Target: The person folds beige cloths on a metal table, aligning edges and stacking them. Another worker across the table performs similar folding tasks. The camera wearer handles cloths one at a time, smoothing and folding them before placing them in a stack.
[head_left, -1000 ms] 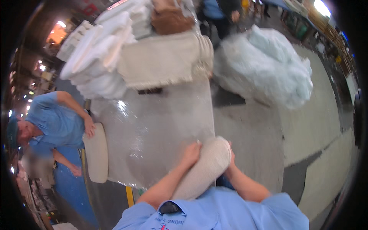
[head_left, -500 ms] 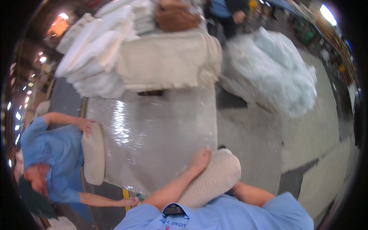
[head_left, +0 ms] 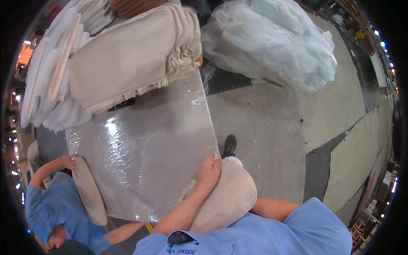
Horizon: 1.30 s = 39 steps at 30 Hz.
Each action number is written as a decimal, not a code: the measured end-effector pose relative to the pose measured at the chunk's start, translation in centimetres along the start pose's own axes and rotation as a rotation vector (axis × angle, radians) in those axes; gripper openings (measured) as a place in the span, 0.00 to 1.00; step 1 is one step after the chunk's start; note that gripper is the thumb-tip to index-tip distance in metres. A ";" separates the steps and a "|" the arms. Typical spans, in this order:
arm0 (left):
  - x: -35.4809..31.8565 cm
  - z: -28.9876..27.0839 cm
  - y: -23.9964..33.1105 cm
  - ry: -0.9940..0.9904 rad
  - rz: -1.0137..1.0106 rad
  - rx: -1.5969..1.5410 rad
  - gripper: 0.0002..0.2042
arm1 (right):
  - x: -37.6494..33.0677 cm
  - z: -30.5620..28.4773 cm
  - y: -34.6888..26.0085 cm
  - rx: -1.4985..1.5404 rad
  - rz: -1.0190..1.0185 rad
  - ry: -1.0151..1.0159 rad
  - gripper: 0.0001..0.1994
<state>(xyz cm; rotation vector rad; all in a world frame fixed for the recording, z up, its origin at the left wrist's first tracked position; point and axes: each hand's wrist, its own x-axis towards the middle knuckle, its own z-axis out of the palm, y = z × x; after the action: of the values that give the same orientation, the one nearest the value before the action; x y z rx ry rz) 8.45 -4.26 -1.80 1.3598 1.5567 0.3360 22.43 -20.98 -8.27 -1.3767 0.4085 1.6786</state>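
A beige woven cushion [head_left: 227,195], plump and rounded at one end, leans against my body at the table's near right corner. My left hand [head_left: 208,174] is closed on the fabric at its upper edge, a small pinch of cloth poking out above the fingers. White filling [head_left: 235,161] shows at the cushion's top edge. Past my left forearm, a frayed edge of cloth [head_left: 187,190] sticks out. My right forearm [head_left: 274,208] passes behind the cushion, which hides my right hand.
The plastic-wrapped table [head_left: 157,140] carries a stack of fringed beige covers [head_left: 127,55], white pads [head_left: 51,76] and brown covers [head_left: 136,6]. A co-worker [head_left: 68,204] at left holds another beige cushion [head_left: 90,191]. A large clear bag of white filling [head_left: 272,42] lies beyond, right.
The whole view has swung, shifting table and stacks left and up. White filling at the cushion's top edge and the frayed cloth beside my left forearm now show. My left hand keeps its grip.
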 end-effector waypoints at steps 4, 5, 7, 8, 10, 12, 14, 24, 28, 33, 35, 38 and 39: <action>0.3 0.0 0.3 -0.008 0.032 0.056 0.19 | 0.2 -0.9 0.3 -0.007 -0.007 0.014 0.23; -0.1 0.4 0.2 -0.026 0.024 0.079 0.19 | 0.1 -1.2 0.4 -0.009 -0.006 0.024 0.23; -0.2 0.9 -0.5 -0.017 0.058 0.144 0.19 | 0.9 -0.7 0.7 -0.010 -0.025 0.019 0.22; -0.2 1.4 -0.4 0.013 0.092 0.161 0.19 | 2.1 -1.0 0.6 -0.026 -0.025 -0.012 0.22; 0.7 1.0 -0.5 -0.044 0.143 0.164 0.19 | 2.6 -0.1 0.6 -0.028 -0.058 -0.002 0.22; 0.8 1.0 -0.4 -0.047 0.130 0.166 0.19 | 3.9 -0.7 0.7 -0.061 -0.056 -0.014 0.22; 0.3 0.9 -0.4 -0.013 0.146 0.195 0.19 | 4.4 -0.8 0.7 -0.083 -0.068 -0.010 0.21; -1.9 3.1 1.2 -0.151 0.273 0.276 0.20 | 4.4 -2.4 -0.4 -0.434 -0.216 0.029 0.20; -2.2 2.4 0.6 -0.128 0.261 0.284 0.19 | 2.1 -0.5 -8.8 -0.745 -0.563 0.031 0.19; -3.3 2.5 1.1 -0.113 0.319 0.297 0.17 | -3.3 5.3 -16.9 -1.208 -0.425 -0.331 0.20; -3.8 2.2 1.1 -0.093 0.366 0.300 0.16 | -4.3 6.3 -18.1 -1.347 -0.282 -0.331 0.20; -5.5 2.0 1.8 -0.130 0.456 0.267 0.14 | -5.0 7.0 -18.5 -1.452 -0.150 -0.318 0.19; -5.6 2.2 1.8 -0.143 0.459 0.255 0.13 | -5.1 6.8 -18.6 -1.476 -0.122 -0.308 0.18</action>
<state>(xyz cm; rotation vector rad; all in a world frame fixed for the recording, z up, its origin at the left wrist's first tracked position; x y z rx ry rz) 10.47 -9.33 1.23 1.9010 1.1878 0.3165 32.96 -8.13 3.69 -1.9306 -1.3320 2.0450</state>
